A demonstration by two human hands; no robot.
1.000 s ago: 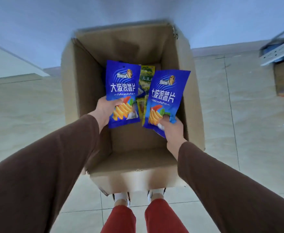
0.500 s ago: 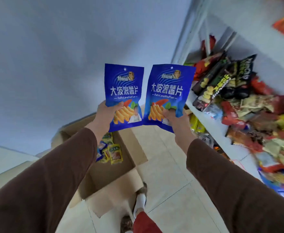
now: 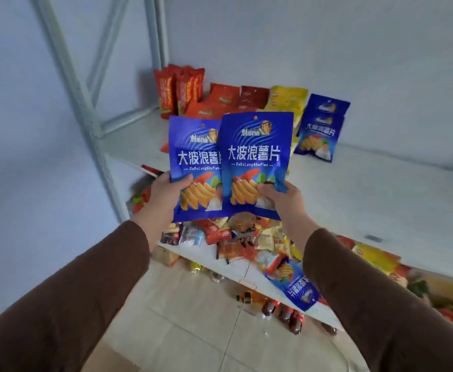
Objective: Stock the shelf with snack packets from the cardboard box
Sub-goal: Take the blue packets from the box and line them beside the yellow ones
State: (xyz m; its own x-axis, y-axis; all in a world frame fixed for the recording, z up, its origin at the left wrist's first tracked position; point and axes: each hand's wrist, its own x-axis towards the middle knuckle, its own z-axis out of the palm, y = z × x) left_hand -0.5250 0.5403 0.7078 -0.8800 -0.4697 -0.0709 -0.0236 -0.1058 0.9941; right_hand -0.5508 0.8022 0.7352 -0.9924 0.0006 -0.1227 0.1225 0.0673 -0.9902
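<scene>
Two blue packets (image 3: 256,167) overlap, each pinched by one of the hands, left (image 3: 163,196) and right (image 3: 281,200).

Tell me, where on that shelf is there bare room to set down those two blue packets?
The upper shelf is bare right of the standing blue packets, and along its front edge. Its back left is crowded with red packets and yellow packets. The lower shelf is heaped with mixed snacks. Left hand and right hand each grip a packet.

Single head-worn wide-angle view, facing forward and down. Close to the white shelf (image 3: 354,200) at centre frame; floor tiles (image 3: 193,318) along the lower edge.
</scene>
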